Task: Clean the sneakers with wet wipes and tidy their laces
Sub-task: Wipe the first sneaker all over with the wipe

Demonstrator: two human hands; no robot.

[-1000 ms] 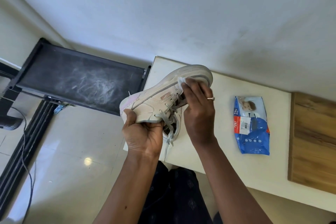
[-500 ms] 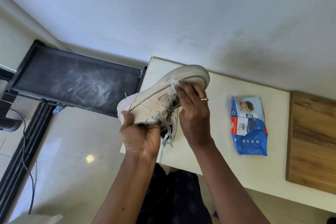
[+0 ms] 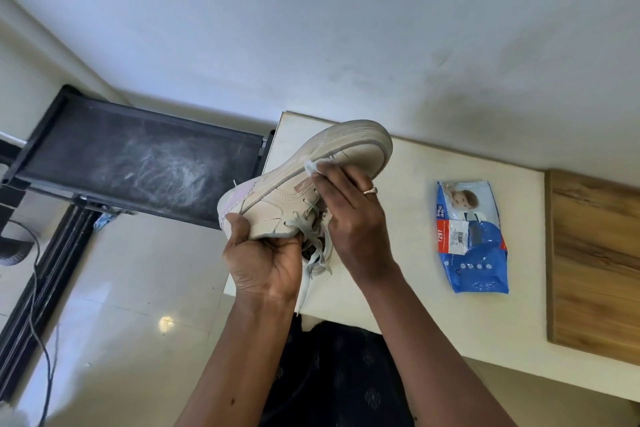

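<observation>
A beige sneaker [image 3: 349, 149] with a pinkish heel is held up on its side above the left end of the white table [image 3: 408, 295]. My left hand [image 3: 263, 260] grips it by the heel and collar from below. My right hand [image 3: 353, 218] presses a white wet wipe [image 3: 313, 165] against the sneaker's side near the eyelets, with the fingers lying over the shoe. Grey laces [image 3: 311, 246] hang loose from the tongue between my hands. Only a corner of the wipe shows past my fingertips.
A blue pack of wet wipes [image 3: 471, 236] lies on the table to the right. A wooden board [image 3: 595, 267] covers the table's right end. A dusty black treadmill deck [image 3: 138, 163] stands to the left by the wall, with cables on the tiled floor.
My right hand has slid the wipe a little along the sneaker's side toward the heel. The left hand keeps the same hold on the shoe.
</observation>
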